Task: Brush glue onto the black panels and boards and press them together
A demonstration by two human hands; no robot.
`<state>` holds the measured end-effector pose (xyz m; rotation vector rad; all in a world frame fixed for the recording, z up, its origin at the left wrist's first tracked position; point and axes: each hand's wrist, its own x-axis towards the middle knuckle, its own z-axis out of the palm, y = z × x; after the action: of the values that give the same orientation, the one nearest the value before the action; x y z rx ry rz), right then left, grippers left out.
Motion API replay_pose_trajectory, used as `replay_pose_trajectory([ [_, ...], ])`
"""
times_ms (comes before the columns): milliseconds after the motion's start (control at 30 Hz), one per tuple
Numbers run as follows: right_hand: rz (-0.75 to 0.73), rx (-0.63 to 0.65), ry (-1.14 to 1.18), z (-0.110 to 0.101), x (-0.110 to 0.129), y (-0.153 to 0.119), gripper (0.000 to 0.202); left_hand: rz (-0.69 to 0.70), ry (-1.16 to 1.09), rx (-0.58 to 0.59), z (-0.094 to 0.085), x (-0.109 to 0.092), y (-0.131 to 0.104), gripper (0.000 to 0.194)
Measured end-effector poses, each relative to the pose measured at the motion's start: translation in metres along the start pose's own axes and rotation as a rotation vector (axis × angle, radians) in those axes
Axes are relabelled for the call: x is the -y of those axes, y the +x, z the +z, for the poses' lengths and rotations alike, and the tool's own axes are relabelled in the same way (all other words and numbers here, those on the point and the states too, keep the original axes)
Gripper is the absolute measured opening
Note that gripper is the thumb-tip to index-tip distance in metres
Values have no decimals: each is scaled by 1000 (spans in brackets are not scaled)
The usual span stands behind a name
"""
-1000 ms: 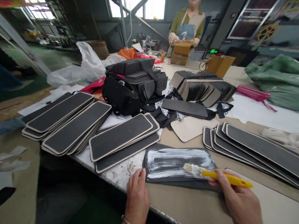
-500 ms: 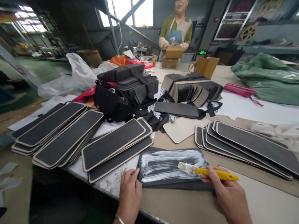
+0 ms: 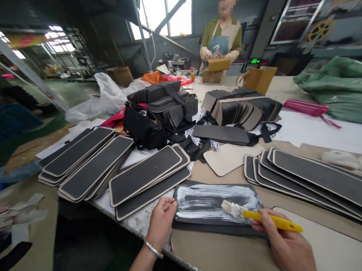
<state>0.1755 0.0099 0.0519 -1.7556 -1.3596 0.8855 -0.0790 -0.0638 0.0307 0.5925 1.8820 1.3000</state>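
A black rectangular panel point(image 3: 212, 229) lies near the table's front edge, its top streaked with white paste that looks like glue. My left hand point(image 3: 161, 217) is closed at the panel's left edge, pinching it between thumb and fingers. Wrapped round the yellow handle of a paintbrush point(image 3: 273, 220) is my right hand point(image 3: 287, 238). The brush's bristles, loaded with white paste, rest on the right half of the panel and point left. Under the panel another dark piece shows along the front.
Stacks of black boards with pale borders lie left point(image 3: 96, 167) and right point(image 3: 315, 179). Behind are a black bag point(image 3: 145, 127), bundled dark pieces point(image 3: 243, 108), a pink pouch point(image 3: 306, 107) and a green sack point(image 3: 338, 91). Across the table a person point(image 3: 221, 40) handles a brown box.
The camera has turned a little left, so the scene sits farther right. My left hand has shifted up the panel's left edge with its fingers curled more. The brush stays on the panel.
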Motion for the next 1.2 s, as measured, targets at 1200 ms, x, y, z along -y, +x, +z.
replay_pose_trajectory([
  [1200,-160,-127,72,-32,19,17,46,-19,-130,-87,-32,23,-7,52],
])
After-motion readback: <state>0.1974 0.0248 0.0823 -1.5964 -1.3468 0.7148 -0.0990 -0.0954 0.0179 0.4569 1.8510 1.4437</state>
